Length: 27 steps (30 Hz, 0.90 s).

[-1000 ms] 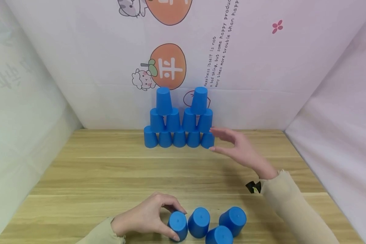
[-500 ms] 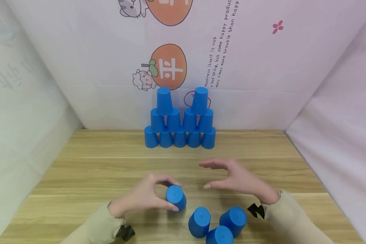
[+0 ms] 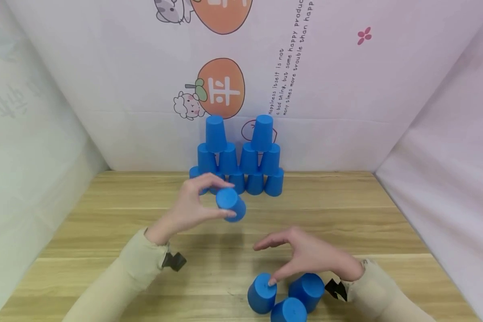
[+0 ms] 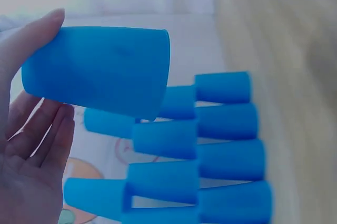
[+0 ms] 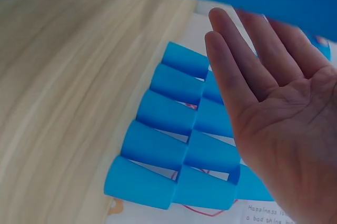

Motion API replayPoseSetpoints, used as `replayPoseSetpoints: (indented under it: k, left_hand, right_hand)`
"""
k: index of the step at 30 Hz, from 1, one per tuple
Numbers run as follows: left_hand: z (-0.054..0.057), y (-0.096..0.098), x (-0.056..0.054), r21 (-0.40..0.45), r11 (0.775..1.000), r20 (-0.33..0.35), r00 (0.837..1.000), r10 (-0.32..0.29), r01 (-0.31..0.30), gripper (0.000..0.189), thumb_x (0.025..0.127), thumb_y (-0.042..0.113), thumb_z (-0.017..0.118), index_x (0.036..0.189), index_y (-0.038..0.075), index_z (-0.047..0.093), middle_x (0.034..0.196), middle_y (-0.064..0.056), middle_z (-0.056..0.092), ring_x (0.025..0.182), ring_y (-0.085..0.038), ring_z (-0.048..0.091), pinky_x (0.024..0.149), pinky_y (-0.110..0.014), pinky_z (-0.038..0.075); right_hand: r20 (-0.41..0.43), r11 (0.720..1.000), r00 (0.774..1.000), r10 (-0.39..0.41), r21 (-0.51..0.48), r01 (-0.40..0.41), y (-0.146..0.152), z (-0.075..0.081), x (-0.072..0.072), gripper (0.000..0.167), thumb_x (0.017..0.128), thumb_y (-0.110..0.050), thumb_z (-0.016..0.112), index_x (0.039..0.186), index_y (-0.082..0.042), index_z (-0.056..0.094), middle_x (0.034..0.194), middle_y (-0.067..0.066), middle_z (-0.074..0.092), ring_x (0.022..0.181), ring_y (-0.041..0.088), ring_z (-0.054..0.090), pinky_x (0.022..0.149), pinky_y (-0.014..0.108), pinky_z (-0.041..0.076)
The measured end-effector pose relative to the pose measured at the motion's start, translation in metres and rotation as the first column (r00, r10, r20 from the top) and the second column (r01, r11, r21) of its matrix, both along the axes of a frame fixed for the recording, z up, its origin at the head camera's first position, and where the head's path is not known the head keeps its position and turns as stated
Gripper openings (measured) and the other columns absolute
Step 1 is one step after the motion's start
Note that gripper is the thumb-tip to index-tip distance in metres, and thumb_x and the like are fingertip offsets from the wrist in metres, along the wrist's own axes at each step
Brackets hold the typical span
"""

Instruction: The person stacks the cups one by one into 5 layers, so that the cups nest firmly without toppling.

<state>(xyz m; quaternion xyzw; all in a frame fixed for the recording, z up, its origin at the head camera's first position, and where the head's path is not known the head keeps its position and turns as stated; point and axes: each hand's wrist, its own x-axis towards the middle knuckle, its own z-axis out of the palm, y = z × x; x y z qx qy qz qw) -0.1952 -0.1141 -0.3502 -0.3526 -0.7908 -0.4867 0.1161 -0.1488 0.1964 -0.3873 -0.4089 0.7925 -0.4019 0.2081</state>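
Note:
My left hand (image 3: 189, 205) pinches a blue plastic cup (image 3: 230, 203) between thumb and fingers, its closed base uppermost and slightly tilted. In the left wrist view this cup (image 4: 100, 69) fills the upper left. Behind it, upside-down blue cups form a stack (image 3: 249, 158) with several in each of the two lower rows and 2 on top. The held cup and hand hide part of the bottom row's left end. My right hand (image 3: 311, 252), fingers extended and apart from the thumb, hovers by a loose cup (image 3: 261, 295); its thumb tip overlaps that cup's base.
Two more upside-down cups, a rear one (image 3: 307, 290) and a front one (image 3: 289, 311), stand beside the loose cup near the front edge. The wooden table (image 3: 124, 214) meets a printed white backdrop (image 3: 326, 89) just behind the stack. White cloth sides (image 3: 434, 179) flank it.
My left hand has lifted a cup from the front group and carried it forward toward the stack. My right hand has drawn back from the stack's right end to the front cups.

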Motion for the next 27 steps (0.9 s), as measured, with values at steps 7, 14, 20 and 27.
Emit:
replayPoseSetpoints:
  k: [7, 14, 20, 27]
  left_hand:
    - [0.045, 0.005, -0.029, 0.052, 0.990, 0.002, 0.991, 0.132, -0.132, 0.052, 0.079, 0.027, 0.091, 0.125, 0.015, 0.069, 0.125, 0.003, 0.067, 0.119, -0.018, 0.057, 0.098, -0.051, 0.049]
    - [0.091, 0.018, -0.065, 0.159, 0.972, -0.071, 0.980, 0.186, -0.173, 0.051, 0.083, 0.022, 0.088, 0.127, 0.008, 0.066, 0.125, -0.001, 0.068, 0.116, -0.013, 0.060, 0.105, -0.041, 0.045]
    - [0.116, 0.024, -0.094, 0.205, 0.943, -0.065, 0.958, 0.279, -0.261, 0.056, 0.083, 0.030, 0.088, 0.130, 0.010, 0.067, 0.127, 0.003, 0.067, 0.116, -0.009, 0.059, 0.100, -0.030, 0.047]
    - [0.121, 0.031, -0.118, 0.133, 0.908, 0.030, 0.918, 0.396, -0.396, 0.060, 0.084, 0.043, 0.084, 0.136, 0.018, 0.067, 0.135, 0.006, 0.062, 0.134, -0.006, 0.045, 0.109, -0.035, 0.041]
  right_hand:
    - [0.030, 1.000, 0.999, 0.030, 0.006, -0.030, -0.002, -0.007, 0.001, 0.051, 0.084, -0.039, 0.086, 0.129, -0.024, 0.070, 0.128, -0.008, 0.068, 0.121, 0.014, 0.061, 0.101, 0.047, 0.049]
    - [0.060, 0.997, 0.995, 0.074, -0.017, -0.073, -0.005, -0.010, 0.002, 0.046, 0.083, -0.036, 0.087, 0.125, -0.026, 0.072, 0.124, -0.008, 0.070, 0.119, 0.013, 0.061, 0.102, 0.039, 0.048]
    - [0.064, 0.996, 0.994, 0.092, -0.018, -0.091, -0.005, -0.010, 0.003, 0.047, 0.081, -0.036, 0.088, 0.124, -0.025, 0.072, 0.122, -0.008, 0.071, 0.119, 0.013, 0.062, 0.104, 0.038, 0.046]
    - [0.065, 0.992, 0.990, 0.124, -0.028, -0.122, -0.006, -0.007, 0.003, 0.045, 0.082, -0.033, 0.088, 0.123, -0.023, 0.073, 0.121, -0.010, 0.071, 0.118, 0.013, 0.062, 0.103, 0.038, 0.047]
